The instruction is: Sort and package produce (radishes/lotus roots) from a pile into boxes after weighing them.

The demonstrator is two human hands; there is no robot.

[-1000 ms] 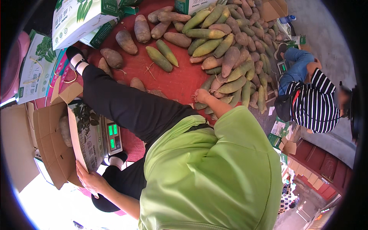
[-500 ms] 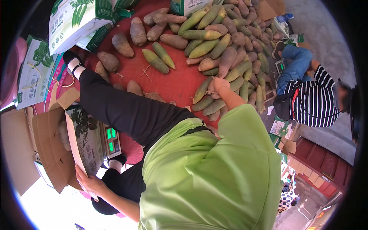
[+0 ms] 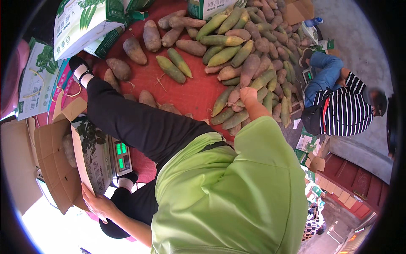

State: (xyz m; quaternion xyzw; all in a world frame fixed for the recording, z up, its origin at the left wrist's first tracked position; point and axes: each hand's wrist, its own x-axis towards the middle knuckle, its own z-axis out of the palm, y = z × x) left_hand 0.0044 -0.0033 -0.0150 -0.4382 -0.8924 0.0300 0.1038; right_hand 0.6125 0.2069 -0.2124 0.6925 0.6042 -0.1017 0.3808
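Open box: a brown cardboard carton (image 3: 55, 165) lies tipped on its side at the person's left, flaps (image 3: 69, 111) spread. One pale brown, rounded root (image 3: 68, 149) shows inside; the rest of the inside is hidden. The outer face has a glossy green leaf print.

Left hand: the left hand (image 3: 98, 202) grips the carton's lower corner, fingers curled around the cardboard edge.

Scale: a small digital scale (image 3: 122, 155) with a lit green display stands just beside the carton, against the person's black trouser leg (image 3: 139, 122).

Right hand: the right hand (image 3: 248, 96) reaches out of a lime green sleeve (image 3: 258, 144) into the heap and rests on the tubers. The fingers are bent downward among them; I cannot tell whether they grip one.

Heap: a large pile of long tubers (image 3: 249, 51) lies on a red mat (image 3: 190, 91), ahead and to the right. They are tapered and spindle-shaped, with dull, rough skin, some brownish purple, some yellow-green. A few plumper brown ones (image 3: 134, 50) lie apart on the left of the mat.

Closed boxes: white and green printed cartons (image 3: 82, 23) stand at the mat's far left edge, their contents hidden.

Other person: someone in a striped top (image 3: 344, 110) and blue trousers crouches at the right, beyond the heap, on grey concrete ground.
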